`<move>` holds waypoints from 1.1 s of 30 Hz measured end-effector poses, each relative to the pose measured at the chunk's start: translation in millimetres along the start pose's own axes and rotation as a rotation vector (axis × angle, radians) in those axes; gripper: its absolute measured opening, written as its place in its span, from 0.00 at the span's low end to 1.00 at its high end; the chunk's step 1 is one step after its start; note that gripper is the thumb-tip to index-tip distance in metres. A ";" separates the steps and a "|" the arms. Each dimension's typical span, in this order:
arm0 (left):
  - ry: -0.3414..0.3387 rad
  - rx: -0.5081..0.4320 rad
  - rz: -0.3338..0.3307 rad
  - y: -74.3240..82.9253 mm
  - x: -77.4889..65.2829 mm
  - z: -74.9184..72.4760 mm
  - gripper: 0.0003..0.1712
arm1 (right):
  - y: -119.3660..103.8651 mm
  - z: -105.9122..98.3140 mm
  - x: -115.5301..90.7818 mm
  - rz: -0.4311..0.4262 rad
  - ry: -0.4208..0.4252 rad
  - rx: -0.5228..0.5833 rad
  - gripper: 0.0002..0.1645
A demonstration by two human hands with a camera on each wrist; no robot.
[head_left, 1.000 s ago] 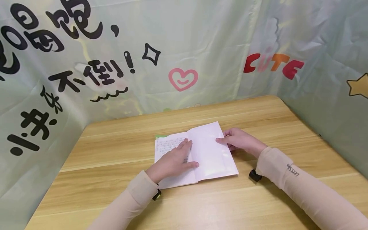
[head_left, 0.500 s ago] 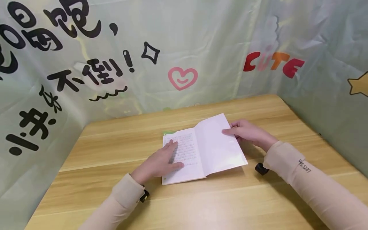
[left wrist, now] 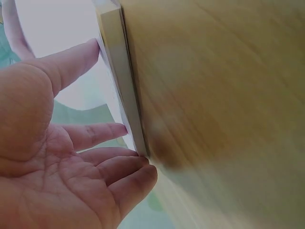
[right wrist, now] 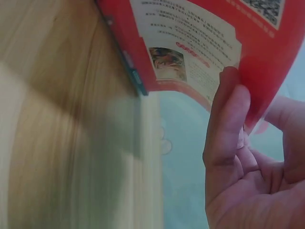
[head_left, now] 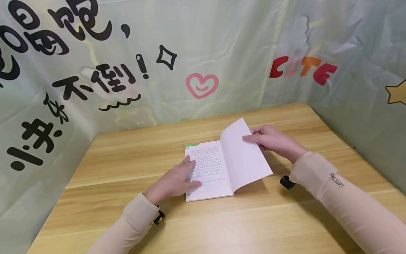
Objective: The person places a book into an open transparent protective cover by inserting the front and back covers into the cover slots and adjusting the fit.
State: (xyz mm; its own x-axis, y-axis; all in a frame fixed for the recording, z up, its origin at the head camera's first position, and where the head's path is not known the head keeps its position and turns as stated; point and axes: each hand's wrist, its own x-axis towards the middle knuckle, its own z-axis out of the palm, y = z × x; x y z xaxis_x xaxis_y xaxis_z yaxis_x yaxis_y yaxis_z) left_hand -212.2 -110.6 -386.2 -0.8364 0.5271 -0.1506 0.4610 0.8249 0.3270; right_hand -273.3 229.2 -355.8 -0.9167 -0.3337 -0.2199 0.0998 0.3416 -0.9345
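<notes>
An open book [head_left: 207,183] lies on the wooden table, its left page full of printed lines. Its back cover [head_left: 245,155], white inside, stands lifted at a slant on the right. In the right wrist view the outer side of this cover [right wrist: 262,52] is red, with a text panel, a small picture and a square code. My right hand [head_left: 272,139] pinches the cover's outer edge, thumb on the white side and fingers behind. My left hand [head_left: 172,180] rests at the book's left edge. Its thumb and forefinger touch the page, and the other fingers [left wrist: 136,188] reach the table beside the page block.
The wooden table [head_left: 127,158] runs back to a pale printed cloth [head_left: 241,42] with black lettering, a pink heart and the word CUTE. Black wrist devices [head_left: 287,182] sit under both cuffs.
My right hand has raised the cover higher, and it now bends up from the spine. The book has slid to the right. My left hand has moved from near the spine to the left edge.
</notes>
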 end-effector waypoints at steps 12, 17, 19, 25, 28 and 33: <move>0.022 -0.022 0.035 1.7 -1.7 0.5 0.43 | -24.2 29.6 4.7 -0.110 -0.088 0.091 0.38; 0.040 -0.059 0.044 -0.6 -2.7 -0.3 0.35 | -27.8 47.8 7.7 -0.171 -0.125 0.042 0.35; 0.051 -0.100 0.042 -1.1 -2.7 -0.9 0.34 | -28.3 54.5 8.4 -0.183 -0.128 0.003 0.35; 0.101 -0.277 -0.035 -2.2 -0.4 -3.6 0.42 | -27.4 74.3 10.2 -0.207 -0.158 -0.088 0.23; 0.122 -0.308 -0.106 -3.5 2.0 -4.4 0.48 | -24.1 83.2 10.9 -0.231 -0.169 -0.156 0.19; 0.168 -0.320 -0.176 -6.2 5.3 -5.0 0.46 | -16.8 94.5 10.1 -0.271 -0.206 -0.291 0.19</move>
State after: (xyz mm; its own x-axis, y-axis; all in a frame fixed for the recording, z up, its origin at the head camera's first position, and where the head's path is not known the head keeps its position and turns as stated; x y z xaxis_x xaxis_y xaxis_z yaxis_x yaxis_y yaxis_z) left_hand -220.9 -113.9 -384.3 -0.9433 0.3209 -0.0846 0.2129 0.7808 0.5874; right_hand -247.6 137.0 -368.8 -0.7959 -0.6028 -0.0567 -0.2730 0.4408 -0.8551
